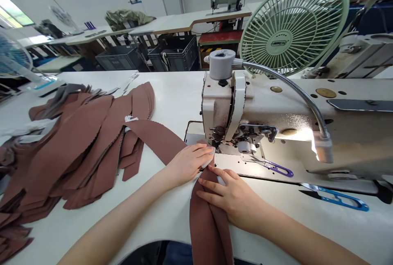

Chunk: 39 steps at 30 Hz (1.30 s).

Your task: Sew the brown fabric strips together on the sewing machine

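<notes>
My left hand [188, 162] is beside the needle area of a white sewing machine [219, 105]. Its fingers are pressed together over a brown fabric strip [158, 136] and a small whitish piece [208, 158]; the thumb is hidden. That strip runs back left to the pile. Just in front of the needle, my right hand [235, 197] lies with fingers spread on brown fabric panels [204, 224], which hang over the table's front edge. A whitish bit [220, 180] shows by its index finger. The hands hide part of the seam area.
Stacked brown fabric pieces [80, 146] cover the left of the white table [172, 93]. Purple thread snips [278, 168] lie on the machine bed, blue snips [340, 199] on the table at right. Behind the machine are a green fan [281, 42] and grey crates [176, 54].
</notes>
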Each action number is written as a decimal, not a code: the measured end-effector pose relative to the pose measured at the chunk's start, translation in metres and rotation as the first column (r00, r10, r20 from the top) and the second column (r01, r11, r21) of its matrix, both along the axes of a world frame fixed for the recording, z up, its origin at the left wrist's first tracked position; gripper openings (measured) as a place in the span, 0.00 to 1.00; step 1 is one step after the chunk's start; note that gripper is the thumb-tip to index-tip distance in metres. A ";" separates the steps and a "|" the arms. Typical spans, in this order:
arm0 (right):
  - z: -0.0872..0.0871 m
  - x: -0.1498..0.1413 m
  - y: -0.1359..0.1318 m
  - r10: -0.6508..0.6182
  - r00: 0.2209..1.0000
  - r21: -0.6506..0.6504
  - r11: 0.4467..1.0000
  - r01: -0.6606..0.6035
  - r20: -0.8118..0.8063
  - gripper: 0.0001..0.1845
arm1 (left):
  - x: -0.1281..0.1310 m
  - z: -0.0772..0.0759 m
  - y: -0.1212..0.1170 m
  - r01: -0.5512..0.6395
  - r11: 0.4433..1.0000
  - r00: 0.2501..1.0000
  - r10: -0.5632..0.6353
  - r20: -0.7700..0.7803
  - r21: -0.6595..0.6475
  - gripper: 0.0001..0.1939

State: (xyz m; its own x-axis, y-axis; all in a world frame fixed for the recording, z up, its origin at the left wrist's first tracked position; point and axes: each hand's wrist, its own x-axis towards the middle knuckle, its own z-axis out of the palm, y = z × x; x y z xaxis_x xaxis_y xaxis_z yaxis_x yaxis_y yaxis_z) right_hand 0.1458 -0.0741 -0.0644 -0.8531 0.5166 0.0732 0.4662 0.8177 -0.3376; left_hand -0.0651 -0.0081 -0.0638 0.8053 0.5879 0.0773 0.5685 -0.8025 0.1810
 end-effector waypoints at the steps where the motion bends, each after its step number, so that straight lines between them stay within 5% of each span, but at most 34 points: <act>1: 0.000 0.001 0.001 -0.004 1.000 0.003 1.000 0.004 0.005 0.29 | 0.001 0.001 0.001 -0.007 1.000 1.000 0.007 -0.009 -0.001 0.20; 34: -0.002 0.005 0.007 -0.087 0.995 0.129 0.988 0.082 0.037 0.25 | 0.025 0.015 0.006 -0.153 0.983 0.988 0.153 -0.005 -0.100 0.15; 39: 0.002 0.003 0.001 -0.075 0.996 0.149 0.987 0.065 0.058 0.25 | 0.023 0.031 -0.005 -0.165 0.985 0.982 0.160 -0.096 -0.046 0.17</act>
State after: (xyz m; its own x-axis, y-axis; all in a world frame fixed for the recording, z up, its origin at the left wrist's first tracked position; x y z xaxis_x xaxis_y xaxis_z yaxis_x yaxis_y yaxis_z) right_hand 0.1484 -0.0726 -0.0624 -0.8206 0.5627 0.0997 0.5406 0.8209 -0.1839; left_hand -0.0418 -0.0133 -0.0325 0.7012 0.7124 -0.0276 0.7064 -0.6890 0.1618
